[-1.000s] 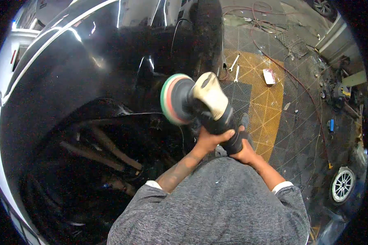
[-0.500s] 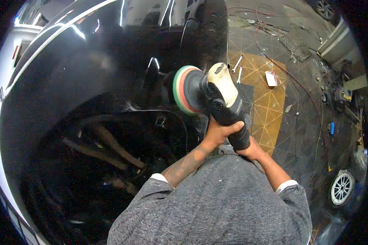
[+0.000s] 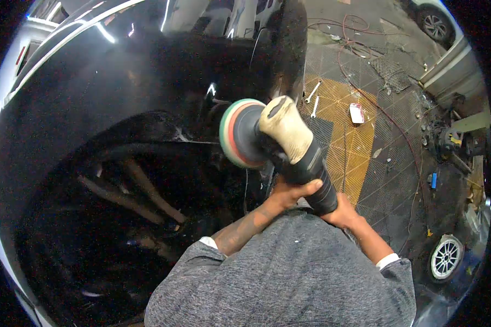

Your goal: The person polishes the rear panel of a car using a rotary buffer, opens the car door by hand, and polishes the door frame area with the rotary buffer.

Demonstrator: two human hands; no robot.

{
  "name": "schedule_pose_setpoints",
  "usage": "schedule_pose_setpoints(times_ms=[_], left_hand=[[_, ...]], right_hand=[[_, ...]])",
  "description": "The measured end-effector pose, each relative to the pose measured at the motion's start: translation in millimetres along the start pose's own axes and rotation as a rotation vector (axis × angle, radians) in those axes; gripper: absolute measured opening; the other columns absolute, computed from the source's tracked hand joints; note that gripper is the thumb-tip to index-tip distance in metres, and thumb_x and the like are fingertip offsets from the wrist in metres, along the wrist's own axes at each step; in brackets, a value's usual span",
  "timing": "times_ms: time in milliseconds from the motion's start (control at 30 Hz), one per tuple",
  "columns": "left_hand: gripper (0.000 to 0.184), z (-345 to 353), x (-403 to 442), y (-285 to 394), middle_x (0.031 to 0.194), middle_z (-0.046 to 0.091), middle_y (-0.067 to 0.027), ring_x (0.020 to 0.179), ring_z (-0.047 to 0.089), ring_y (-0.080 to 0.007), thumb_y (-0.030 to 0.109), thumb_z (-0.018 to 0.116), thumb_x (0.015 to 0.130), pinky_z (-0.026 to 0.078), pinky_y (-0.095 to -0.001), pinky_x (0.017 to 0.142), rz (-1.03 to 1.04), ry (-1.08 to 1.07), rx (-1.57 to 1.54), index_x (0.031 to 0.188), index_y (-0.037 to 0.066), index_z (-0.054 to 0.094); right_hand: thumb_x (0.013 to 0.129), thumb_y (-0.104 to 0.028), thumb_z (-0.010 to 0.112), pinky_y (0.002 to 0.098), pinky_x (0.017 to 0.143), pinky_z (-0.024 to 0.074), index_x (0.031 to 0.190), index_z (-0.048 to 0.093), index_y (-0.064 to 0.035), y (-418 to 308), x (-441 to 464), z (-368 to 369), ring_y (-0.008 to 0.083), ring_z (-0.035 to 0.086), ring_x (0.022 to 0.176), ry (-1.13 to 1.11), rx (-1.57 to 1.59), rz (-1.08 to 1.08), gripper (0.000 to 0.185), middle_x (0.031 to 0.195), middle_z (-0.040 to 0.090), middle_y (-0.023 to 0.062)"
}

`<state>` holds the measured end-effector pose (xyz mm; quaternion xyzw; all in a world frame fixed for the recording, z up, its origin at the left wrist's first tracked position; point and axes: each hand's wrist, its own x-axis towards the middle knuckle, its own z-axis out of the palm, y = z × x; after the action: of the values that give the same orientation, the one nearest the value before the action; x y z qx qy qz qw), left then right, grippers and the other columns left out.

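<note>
Both my hands grip a polisher [image 3: 311, 177] with a cream-coloured head cover and a black body. My left hand [image 3: 290, 195] is closed round the body from the left, its thumb lying across the top. Further back, my right hand [image 3: 342, 212] wraps the rear end of the handle. The round pad [image 3: 240, 133], layered green, white and orange, faces the glossy black car panel [image 3: 163, 82]. Whether the pad touches the panel, I cannot tell. Below it opens the dark wheel arch [image 3: 93, 147], where reflections show on the surface.
Two wrenches [image 3: 314, 98] and a red-and-white card [image 3: 357, 113] lie on the yellow and grey floor tiles [image 3: 346, 147]. A red hose [image 3: 387, 111] crosses the floor. At right are a loose wheel [image 3: 447, 257], a blue object [image 3: 432, 180] and a parked car's wheel [image 3: 435, 26].
The polisher's head has shifted left and slightly down along the panel, with both hands still round it. My view has turned a little, so the floor items appear further left.
</note>
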<state>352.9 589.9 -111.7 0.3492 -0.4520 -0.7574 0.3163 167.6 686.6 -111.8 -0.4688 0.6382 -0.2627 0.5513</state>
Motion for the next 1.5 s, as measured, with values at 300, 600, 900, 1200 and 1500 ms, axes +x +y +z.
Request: schedule_pose_setpoints(times_ms=[300,600,900,1200,1500], left_hand=[[0.062,1,12,11,0.122,0.063,-0.0079,0.114,0.059,-0.0218,0.031,0.084,0.077,0.047,-0.0379,0.102,-0.066,-0.025,-0.033,0.127,0.005,0.059],[0.067,-14,-5,4,0.126,0.063,-0.0099,0.119,0.058,-0.0223,0.037,0.084,0.076,0.045,-0.0398,0.105,0.154,-0.089,0.099,0.129,0.005,0.059],[0.063,-3,5,6,0.126,0.064,-0.0128,0.119,0.059,-0.0250,0.033,0.083,0.079,0.044,-0.0400,0.107,0.016,-0.076,0.168,0.128,0.004,0.059],[0.057,-6,-5,12,0.125,0.062,-0.0111,0.120,0.059,-0.0252,0.029,0.074,0.083,0.044,-0.0413,0.108,0.202,-0.083,0.458,0.131,0.004,0.054],[0.068,-3,0,28,0.128,0.060,-0.0142,0.124,0.055,-0.0276,0.040,0.080,0.079,0.041,-0.0420,0.110,0.089,-0.074,0.288,0.130,0.003,0.055]], right_hand=[[0.070,-0.020,0.080,0.0417,0.087,0.0523,0.112,0.067,-0.0041,5,0,-2,0.0316,0.070,0.099,-0.043,-0.047,0.079,0.047,0.105,0.072,0.0192],[0.071,-0.022,0.079,0.0412,0.077,0.0536,0.098,0.069,-0.0017,-17,-1,-6,0.0313,0.071,0.085,-0.044,-0.111,-0.016,0.035,0.089,0.073,0.0177],[0.065,-0.024,0.081,0.0419,0.071,0.0534,0.090,0.069,0.0000,21,-1,-5,0.0307,0.072,0.076,0.018,-0.102,0.072,0.036,0.082,0.072,0.0178],[0.065,-0.018,0.077,0.0414,0.071,0.0533,0.087,0.067,0.0032,-17,-2,-12,0.0296,0.072,0.076,0.004,-0.145,-0.012,0.032,0.080,0.072,0.0186],[0.066,-0.021,0.080,0.0399,0.073,0.0535,0.093,0.069,0.0002,-27,4,-17,0.0253,0.072,0.078,-0.032,-0.156,0.028,0.036,0.083,0.073,0.0167]])
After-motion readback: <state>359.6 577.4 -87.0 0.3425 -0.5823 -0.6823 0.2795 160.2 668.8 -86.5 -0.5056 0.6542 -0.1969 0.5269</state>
